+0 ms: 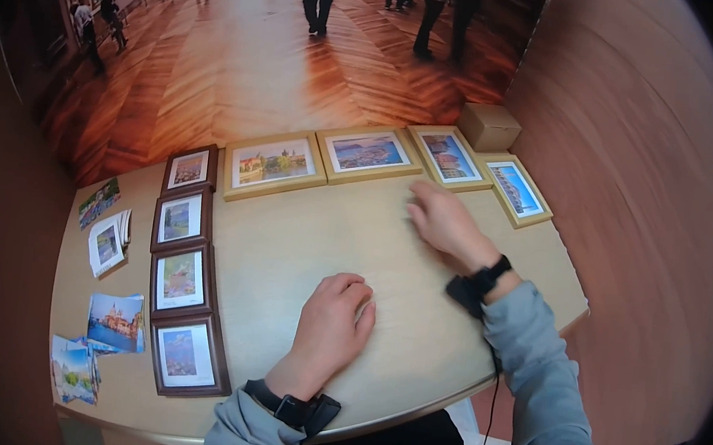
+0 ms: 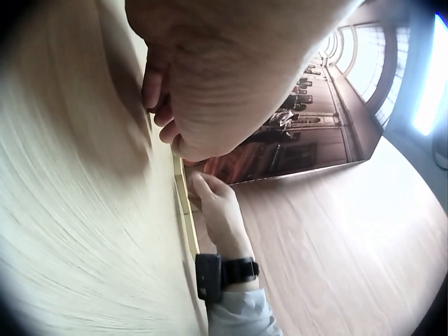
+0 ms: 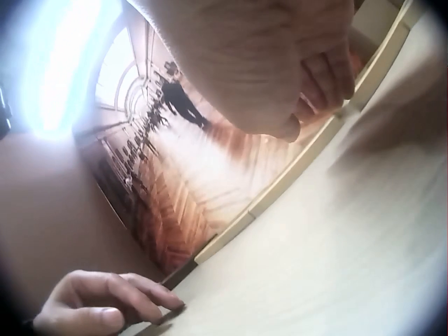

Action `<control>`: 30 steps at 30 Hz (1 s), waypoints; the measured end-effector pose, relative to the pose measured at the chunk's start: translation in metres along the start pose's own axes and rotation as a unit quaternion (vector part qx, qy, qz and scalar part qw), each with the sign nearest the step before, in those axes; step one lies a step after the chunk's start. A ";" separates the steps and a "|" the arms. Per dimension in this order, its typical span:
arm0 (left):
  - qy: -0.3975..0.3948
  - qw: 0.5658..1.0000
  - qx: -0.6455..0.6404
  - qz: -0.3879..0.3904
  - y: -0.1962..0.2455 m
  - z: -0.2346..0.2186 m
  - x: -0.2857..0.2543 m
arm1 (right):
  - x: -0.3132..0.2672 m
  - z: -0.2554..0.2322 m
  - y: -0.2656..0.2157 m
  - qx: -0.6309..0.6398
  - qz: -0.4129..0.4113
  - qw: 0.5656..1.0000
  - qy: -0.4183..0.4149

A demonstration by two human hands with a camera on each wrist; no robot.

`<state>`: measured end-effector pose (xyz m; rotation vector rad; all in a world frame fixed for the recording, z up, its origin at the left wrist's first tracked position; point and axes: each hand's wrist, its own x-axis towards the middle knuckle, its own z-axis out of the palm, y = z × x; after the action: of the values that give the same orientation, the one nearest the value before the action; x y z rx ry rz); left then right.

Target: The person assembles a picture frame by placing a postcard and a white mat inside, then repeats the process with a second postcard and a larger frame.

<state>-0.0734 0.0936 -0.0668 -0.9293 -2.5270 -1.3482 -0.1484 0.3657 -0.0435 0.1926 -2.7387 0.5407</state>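
Observation:
In the head view my left hand (image 1: 330,328) lies low over the table (image 1: 285,241), its fingers loosely bent and holding nothing. My right hand (image 1: 450,224) is farther forward, just in front of the gold frames (image 1: 367,177), also with loosely bent fingers. Whether it touches a frame I cannot tell. The left wrist view shows my right hand (image 2: 220,213) beyond the near palm of my left hand (image 2: 210,91). In the right wrist view my right hand (image 3: 259,63) is close to a gold frame edge (image 3: 301,164); my left hand (image 3: 105,301) is at lower left.
Several gold-framed pictures line the back, with a small cardboard box (image 1: 490,128) behind them at right. Dark brown frames (image 1: 217,364) form a column on the left. Loose picture cards (image 1: 116,323) lie at the far left. A wall (image 1: 619,207) stands on the right.

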 end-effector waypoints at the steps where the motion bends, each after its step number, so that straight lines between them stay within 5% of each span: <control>1: -0.002 1.000 0.002 0.005 0.001 -0.001 0.000 | 0.011 0.014 -0.001 -0.017 -0.031 0.999 0.008; 9: -0.007 1.000 0.008 -0.004 0.002 0.000 0.002 | 0.053 0.064 0.005 -0.098 -0.071 0.992 0.040; 18: 0.001 1.000 0.011 0.019 0.003 0.000 0.001 | 0.014 0.041 -0.021 -0.143 -0.097 0.985 0.011; 20: 0.001 1.000 0.013 0.019 0.002 0.000 0.001 | 0.007 0.033 -0.027 -0.121 -0.059 0.989 -0.061; 30: -0.004 1.000 0.008 0.012 0.002 0.000 0.000 | -0.035 0.016 -0.030 -0.116 -0.118 0.985 -0.039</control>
<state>-0.0726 0.0948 -0.0653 -0.9605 -2.5203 -1.3169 -0.1149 0.3347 -0.0591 0.4813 -2.7723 0.1503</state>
